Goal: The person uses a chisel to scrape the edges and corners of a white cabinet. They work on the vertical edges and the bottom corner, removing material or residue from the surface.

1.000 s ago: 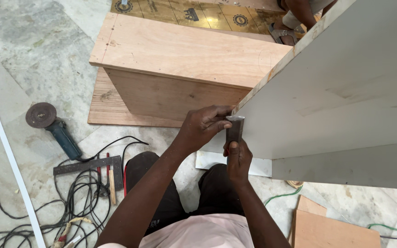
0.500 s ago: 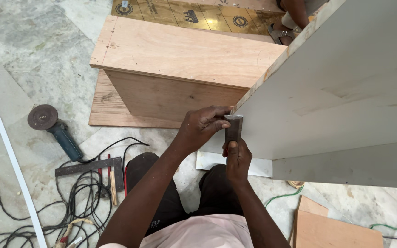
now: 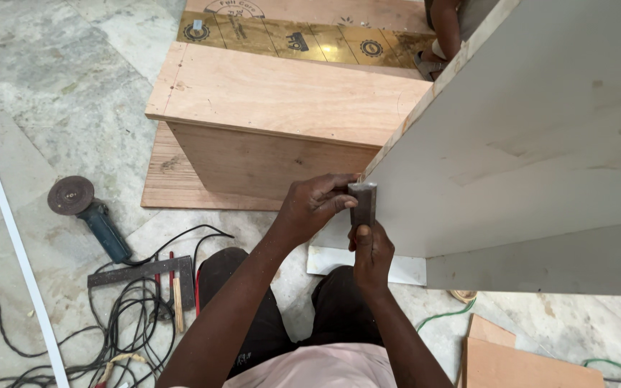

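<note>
A small dark rectangular block (image 3: pixel 363 203) is pressed against the near corner of a large white laminated board (image 3: pixel 540 136) that stands tilted on its edge. My left hand (image 3: pixel 314 205) grips the block from the left, with the fingers on its top. My right hand (image 3: pixel 372 251) holds it from below, thumb on its lower face. The board's raw plywood edge (image 3: pixel 425 100) runs up and away to the right.
A plywood box (image 3: pixel 274 115) stands behind the hands on a flat plywood sheet. On the marble floor at left lie an angle grinder (image 3: pixel 84 208), a try square (image 3: pixel 141 273), black cables and a long white strip (image 3: pixel 12 237). Another person's foot (image 3: pixel 443 36) shows at the top.
Both hands and the block stay at the board's corner. The view has barely shifted.
</note>
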